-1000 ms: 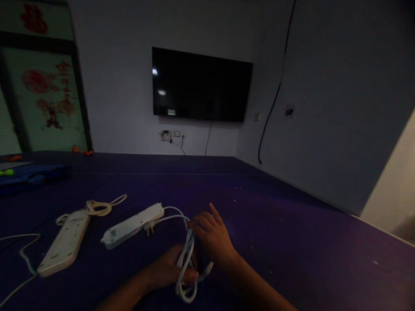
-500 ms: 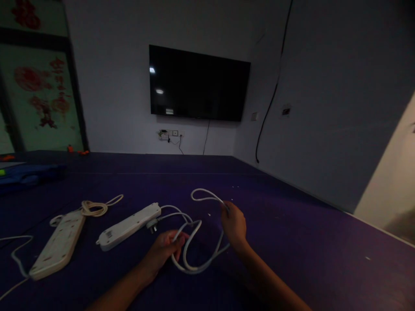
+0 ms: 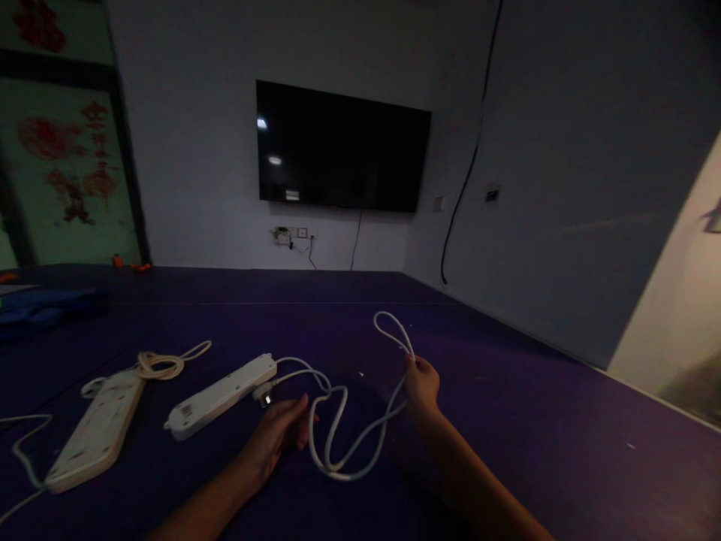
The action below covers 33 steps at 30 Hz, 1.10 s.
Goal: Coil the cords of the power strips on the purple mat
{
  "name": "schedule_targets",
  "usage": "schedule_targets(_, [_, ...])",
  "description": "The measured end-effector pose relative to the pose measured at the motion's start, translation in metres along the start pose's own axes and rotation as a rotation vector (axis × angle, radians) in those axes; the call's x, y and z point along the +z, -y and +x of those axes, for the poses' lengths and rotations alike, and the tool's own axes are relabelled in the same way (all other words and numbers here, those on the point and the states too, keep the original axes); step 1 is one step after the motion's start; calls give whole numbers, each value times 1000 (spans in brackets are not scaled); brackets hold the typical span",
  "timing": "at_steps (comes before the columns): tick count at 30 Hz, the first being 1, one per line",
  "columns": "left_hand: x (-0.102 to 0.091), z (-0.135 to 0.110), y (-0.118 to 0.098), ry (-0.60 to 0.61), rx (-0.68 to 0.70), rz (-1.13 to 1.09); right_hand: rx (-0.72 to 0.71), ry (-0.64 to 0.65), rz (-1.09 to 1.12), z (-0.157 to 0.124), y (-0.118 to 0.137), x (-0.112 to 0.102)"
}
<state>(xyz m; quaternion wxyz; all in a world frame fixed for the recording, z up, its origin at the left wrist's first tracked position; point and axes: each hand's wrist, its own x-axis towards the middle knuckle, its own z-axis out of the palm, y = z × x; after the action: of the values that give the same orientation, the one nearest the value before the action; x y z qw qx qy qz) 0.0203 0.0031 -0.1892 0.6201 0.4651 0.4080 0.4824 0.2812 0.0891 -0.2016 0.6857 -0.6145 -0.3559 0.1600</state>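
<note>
My right hand is closed on a doubled length of white power cord, with a loop standing up beyond the fingers. The cord runs in loose curves across the purple surface to a white power strip. Its plug lies beside the strip, prongs toward me. Close to the cord's left curve, my left hand has its thumb and fingers apart and holds nothing; the fingertips are partly hidden.
Another power strip lies at the left, a bundled cream cord at its far end. Dark blue cloth lies further back. A television hangs on the wall, and a black cable dangles at the right.
My left hand has let go of the cord and opened. My right hand has moved right with the cord, and the loop above it now stands more upright.
</note>
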Motion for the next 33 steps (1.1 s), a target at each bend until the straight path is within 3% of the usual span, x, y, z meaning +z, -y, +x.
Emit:
schedule_targets(8, [-3, 5, 6, 31, 33, 106, 50, -115, -175, 35, -11, -24])
schedule_targets(15, [-2, 3, 5, 74, 34, 146, 59, -67, -279, 41, -22, -21])
schedule_targets(23, [-4, 4, 7, 93, 34, 161, -45, -27, -360, 30, -7, -21])
schedule_targets(27, [-3, 2, 6, 108, 44, 169, -250, -90, -519, 17, 14, -19])
schedule_targets(30, [-2, 1, 6, 105, 57, 183, -428, 12, -521, -1, 31, -13])
schedule_targets(33, [-2, 1, 7, 109, 67, 198, -540, 283, -469, -28, 48, -8])
